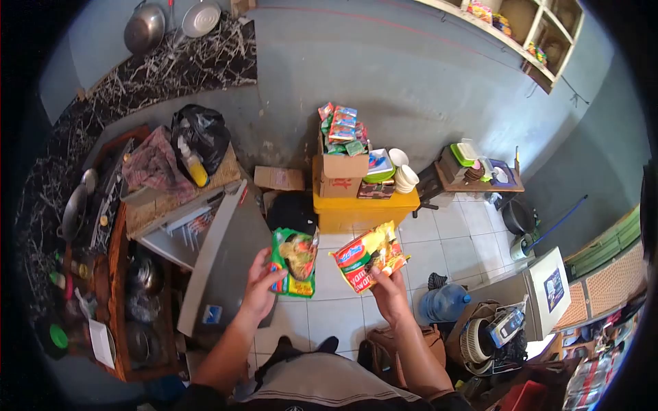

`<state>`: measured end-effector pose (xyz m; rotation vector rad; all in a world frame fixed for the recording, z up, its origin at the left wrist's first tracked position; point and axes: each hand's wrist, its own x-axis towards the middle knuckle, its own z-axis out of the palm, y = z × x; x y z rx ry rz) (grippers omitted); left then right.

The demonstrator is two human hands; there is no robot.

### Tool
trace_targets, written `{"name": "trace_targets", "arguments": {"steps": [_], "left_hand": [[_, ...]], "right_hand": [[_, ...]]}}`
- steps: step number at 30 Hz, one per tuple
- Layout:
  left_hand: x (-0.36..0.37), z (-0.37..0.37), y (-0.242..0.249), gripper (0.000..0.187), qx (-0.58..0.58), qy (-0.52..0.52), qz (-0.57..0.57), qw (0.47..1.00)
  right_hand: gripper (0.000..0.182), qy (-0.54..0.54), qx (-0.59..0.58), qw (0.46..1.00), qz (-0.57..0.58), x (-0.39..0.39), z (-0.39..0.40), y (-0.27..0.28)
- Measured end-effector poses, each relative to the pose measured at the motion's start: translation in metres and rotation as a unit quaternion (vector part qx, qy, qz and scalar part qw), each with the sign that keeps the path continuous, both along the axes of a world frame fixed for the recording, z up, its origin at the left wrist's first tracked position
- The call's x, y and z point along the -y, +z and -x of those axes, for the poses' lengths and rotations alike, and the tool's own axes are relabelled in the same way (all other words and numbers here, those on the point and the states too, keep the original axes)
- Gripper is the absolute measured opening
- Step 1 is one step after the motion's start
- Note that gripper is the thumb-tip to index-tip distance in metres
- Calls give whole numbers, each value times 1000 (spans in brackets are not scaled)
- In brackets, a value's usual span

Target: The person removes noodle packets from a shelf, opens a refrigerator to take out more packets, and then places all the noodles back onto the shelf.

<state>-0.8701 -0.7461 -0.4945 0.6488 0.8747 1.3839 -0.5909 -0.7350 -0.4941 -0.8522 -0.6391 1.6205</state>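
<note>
My left hand (260, 284) grips a green packet of instant noodles (295, 264) by its left edge, fingers behind it and thumb in front. In my right hand (390, 293) is a yellow and red packet of instant noodles (361, 257), pinched at its lower right side. Both packets are held up in front of me, apart from each other, with their printed faces toward me. Beyond them, an open cardboard box (345, 166) full of colourful sachets rests on a yellow box-like stand (356, 216).
Left of me stands a fridge with its door (226, 253) swung open. White bowls (406, 179) are stacked beside the cardboard box. A blue water jug (444, 303) sits on the tiled floor to the right. A shelf (528, 31) hangs at upper right.
</note>
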Motion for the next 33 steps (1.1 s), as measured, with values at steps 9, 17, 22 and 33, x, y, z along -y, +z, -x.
{"name": "trace_targets", "arguments": {"steps": [9, 17, 22, 33], "left_hand": [[-63, -33, -4, 54, -76, -14, -2, 997], [-166, -59, -12, 53, -135, -107, -38, 984], [-250, -90, 2, 53, -176, -237, -71, 953], [-348, -203, 50, 38, -381, -304, -238, 840]], "right_hand": [[53, 25, -14, 1000, 13, -37, -21, 2], [52, 47, 67, 996, -27, -121, -22, -11], [50, 30, -14, 999, 25, -172, -21, 7], [45, -127, 73, 989, 7, -242, -104, 10]]}}
